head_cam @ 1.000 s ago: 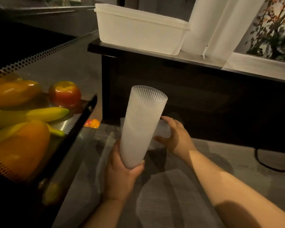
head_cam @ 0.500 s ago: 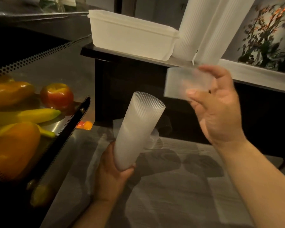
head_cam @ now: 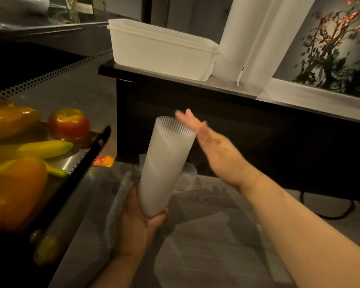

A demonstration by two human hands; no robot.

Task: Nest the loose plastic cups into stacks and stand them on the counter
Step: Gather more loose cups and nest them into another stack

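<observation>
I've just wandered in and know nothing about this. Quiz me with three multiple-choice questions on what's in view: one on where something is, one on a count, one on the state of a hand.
1. Where is the white plastic tub?
A. on the raised dark ledge
B. among the fruit
C. in a hand

2. How many tall cup stacks stand beside the tub?
A. one
B. two
C. four

3. What is the right hand doing?
A. gripping a banana
B. open, at the rim of the held cup stack
C. resting in the tub

Answers: 1 A, the tub sits on the ledge. 2 B, two ribbed columns lean there. 3 B, its fingers are straight while the left hand grips the stack's base.
</observation>
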